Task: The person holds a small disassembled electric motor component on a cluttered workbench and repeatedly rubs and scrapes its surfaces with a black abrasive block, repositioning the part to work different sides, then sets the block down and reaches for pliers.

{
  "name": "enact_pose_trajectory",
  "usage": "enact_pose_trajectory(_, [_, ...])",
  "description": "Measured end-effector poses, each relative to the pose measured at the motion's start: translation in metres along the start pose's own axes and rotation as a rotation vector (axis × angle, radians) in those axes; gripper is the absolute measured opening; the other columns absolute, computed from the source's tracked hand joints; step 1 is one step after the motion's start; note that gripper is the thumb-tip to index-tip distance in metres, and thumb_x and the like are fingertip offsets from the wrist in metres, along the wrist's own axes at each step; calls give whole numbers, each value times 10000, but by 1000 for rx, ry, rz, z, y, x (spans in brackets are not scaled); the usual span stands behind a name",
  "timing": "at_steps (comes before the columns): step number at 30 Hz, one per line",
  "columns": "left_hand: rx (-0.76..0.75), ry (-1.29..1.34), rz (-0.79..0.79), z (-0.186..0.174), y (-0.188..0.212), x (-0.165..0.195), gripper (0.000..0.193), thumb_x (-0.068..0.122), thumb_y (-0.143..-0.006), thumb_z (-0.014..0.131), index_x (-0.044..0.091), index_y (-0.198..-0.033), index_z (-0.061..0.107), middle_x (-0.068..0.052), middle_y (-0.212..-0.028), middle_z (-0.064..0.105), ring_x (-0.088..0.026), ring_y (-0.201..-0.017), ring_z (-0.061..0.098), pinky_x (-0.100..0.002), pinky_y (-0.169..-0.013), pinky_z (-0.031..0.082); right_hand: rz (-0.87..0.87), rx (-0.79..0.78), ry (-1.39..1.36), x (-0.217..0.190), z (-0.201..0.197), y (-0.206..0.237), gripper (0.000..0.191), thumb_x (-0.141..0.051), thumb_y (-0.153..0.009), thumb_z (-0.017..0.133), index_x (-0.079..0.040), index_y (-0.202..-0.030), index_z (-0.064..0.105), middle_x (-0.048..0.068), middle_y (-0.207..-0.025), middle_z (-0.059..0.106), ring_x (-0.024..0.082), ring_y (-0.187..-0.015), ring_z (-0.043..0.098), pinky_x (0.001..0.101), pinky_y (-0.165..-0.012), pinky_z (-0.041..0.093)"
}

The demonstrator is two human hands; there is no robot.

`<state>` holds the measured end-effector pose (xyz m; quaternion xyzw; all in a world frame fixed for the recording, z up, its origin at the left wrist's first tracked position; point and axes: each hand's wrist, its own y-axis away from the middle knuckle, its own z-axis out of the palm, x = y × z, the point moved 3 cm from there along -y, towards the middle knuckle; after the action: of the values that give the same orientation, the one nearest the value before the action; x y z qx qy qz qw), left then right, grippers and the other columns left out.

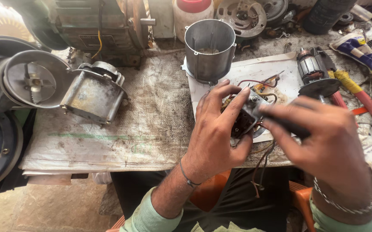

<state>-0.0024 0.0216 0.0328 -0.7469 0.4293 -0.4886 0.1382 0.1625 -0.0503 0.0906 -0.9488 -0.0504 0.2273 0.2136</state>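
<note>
Motor part [247, 117] gripped by left hand [218, 129], right hand [323, 137].

Bright, even daylight, wide-angle view, motion blur on one hand.

Light falls from above and ahead; soft shadows sit under the steel cylinder [209, 49] and the grey motor housing [93, 94]. Mild glare on the cylinder rim and white paper sheet [259, 71]. Right hand [323, 141] is smeared by motion; left hand [220, 129] is sharp. Edges bow outward, corners stretched. Lower left floor is dimmer.
</note>
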Motion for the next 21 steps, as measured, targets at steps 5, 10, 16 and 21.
enact_pose_trajectory(5, [-1,21,5,-2,-2,-1,767,83,-751,742,-6,-1476,508,-196,-1462,521,-389,-1463,484,-521,-1279,355,38,-27,-14,4,-2,-1,275,-114,-819,801,-105,-1094,800,67,-836,744,165,-654,665,292,-550,515])
enact_pose_trajectory(10, [0,-22,2,-2,-2,-2,729,93,-763,754,14,-1456,540,-153,-1479,556,-355,-1469,471,-550,-1289,315,-37,31,-15,-2,-4,-3,274,-90,-816,785,-72,-1089,770,97,-900,742,186,-732,713,302,-629,541])
enact_pose_trajectory(16, [31,-74,-23,-2,-1,-4,668,206,-815,832,51,-1418,590,-127,-1455,587,-352,-1477,476,-610,-1279,285,14,35,-37,1,1,-3,277,-102,-833,802,-84,-1108,778,90,-911,747,176,-747,722,291,-643,540])
enact_pose_trajectory(21, [31,-66,-34,0,0,-4,666,181,-798,821,57,-1414,598,-122,-1462,591,-341,-1479,493,-610,-1289,279,-28,35,-18,7,3,-3,272,-106,-835,805,-97,-1106,785,88,-924,758,176,-772,730,296,-677,548])
